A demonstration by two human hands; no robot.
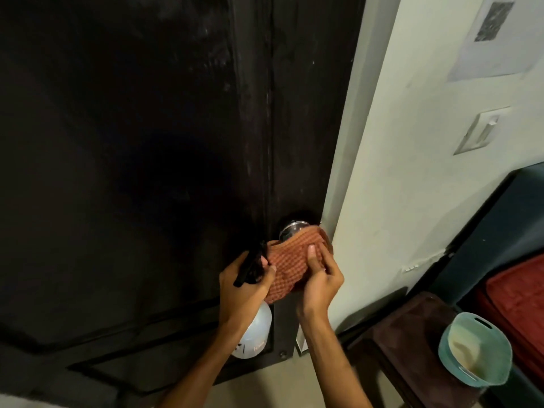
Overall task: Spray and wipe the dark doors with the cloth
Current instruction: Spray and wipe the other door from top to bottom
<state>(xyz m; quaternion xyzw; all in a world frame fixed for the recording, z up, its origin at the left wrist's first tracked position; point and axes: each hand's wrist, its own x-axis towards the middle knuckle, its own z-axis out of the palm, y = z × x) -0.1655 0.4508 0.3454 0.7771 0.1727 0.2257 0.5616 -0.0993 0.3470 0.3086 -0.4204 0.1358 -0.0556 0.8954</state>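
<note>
Fingers [313,254] of the right hand [321,278] curl over 1 waffle-textured orange cloth [290,266], pressing it against the round metal doorknob [291,229] on the dark door [132,142]. Left hand [243,285] grips 1 rounded white spray bottle [254,334] at its black trigger, touching the cloth's left edge.

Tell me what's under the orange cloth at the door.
The orange cloth, held by the right hand, drapes over a metal doorknob. Only the knob's shiny top shows; the rest and the door behind are covered.
</note>
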